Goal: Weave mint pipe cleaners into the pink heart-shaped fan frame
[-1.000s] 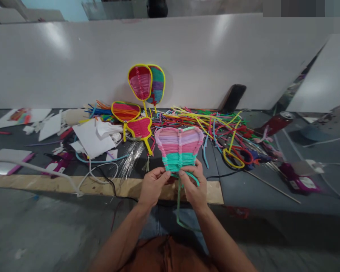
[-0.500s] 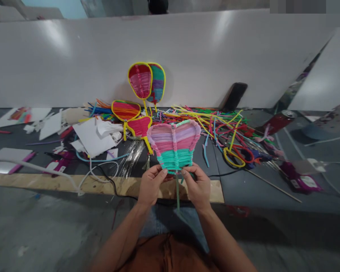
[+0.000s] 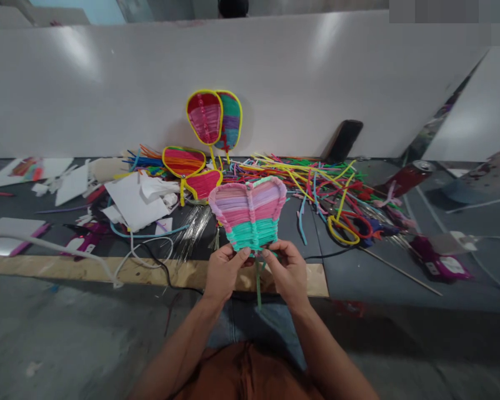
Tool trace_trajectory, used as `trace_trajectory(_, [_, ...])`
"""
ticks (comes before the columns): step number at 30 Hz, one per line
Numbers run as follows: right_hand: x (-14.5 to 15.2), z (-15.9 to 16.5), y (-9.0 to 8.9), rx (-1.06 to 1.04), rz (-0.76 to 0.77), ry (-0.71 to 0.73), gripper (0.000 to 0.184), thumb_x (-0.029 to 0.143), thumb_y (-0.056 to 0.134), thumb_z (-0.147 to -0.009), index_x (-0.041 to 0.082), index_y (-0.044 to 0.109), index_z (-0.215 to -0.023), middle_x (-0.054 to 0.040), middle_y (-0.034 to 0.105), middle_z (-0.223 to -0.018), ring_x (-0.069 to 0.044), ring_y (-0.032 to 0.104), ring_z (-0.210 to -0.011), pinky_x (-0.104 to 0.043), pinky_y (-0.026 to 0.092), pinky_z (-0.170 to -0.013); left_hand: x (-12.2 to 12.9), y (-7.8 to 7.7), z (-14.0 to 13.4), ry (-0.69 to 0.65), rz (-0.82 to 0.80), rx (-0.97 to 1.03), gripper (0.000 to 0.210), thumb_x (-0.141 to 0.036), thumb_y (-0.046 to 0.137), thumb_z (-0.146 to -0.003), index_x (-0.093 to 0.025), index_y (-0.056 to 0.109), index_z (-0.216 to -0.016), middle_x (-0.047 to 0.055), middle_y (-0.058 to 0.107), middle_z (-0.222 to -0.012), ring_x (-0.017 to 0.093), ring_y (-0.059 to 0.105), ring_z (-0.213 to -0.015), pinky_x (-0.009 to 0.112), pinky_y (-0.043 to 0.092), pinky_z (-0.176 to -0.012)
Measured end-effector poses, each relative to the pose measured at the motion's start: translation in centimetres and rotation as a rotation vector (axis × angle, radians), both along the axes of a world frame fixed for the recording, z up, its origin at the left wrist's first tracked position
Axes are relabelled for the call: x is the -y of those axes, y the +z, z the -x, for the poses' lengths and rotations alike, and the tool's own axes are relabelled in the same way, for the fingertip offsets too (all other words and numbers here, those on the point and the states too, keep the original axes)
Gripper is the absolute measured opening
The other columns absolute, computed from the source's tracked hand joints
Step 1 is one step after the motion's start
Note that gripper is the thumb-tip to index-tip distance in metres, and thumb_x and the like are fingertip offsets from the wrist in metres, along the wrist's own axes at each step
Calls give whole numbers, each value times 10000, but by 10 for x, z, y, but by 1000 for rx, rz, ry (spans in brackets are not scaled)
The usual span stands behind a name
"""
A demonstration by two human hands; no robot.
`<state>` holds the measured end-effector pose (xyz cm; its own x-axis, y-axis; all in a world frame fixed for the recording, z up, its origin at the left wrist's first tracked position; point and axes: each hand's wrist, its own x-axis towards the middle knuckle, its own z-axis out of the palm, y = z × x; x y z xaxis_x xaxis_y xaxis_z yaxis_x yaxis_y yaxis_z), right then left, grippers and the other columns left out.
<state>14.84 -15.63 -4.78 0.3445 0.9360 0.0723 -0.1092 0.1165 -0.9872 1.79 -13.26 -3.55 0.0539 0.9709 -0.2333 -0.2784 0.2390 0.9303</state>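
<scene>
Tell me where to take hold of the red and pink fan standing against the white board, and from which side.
Take the red and pink fan by its yellow stem, just under the paddle, coming from the left front. The stem is the only narrow part, and the teal and purple fan overlaps its right edge, so that side looks blocked. The board behind rules out a rear approach.

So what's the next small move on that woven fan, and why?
Probably wind the loose teal stem across the narrow bottom of the woven fan. Both the left hand and right hand pinch its lower edge, the teal rows end there, and the stem hangs free below.
</scene>
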Motion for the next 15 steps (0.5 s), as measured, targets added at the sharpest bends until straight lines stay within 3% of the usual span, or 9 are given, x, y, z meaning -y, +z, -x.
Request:
trace_trajectory(6, [-1,5,-2,-279,98,32,350,252,700,-710,244,442,-946,48,628,-749,-117,596,-704,-244,467,-680,1,-1,0,-28,-12,-3,243,-320,758,-652,-154,724,-826,50,731,-791,155,648,-683,261,531,-634])
trace_trajectory(15, [1,15,-3,-325,98,45,365,252,697,-717,252,443,-980,46,630,-782,-116,597,-729,-240,468,-691,2,-13,-13,7,14,168,206,-244,789,-610,-157,720,-784,32,737,-806,155,659,-751,282,516,-766])
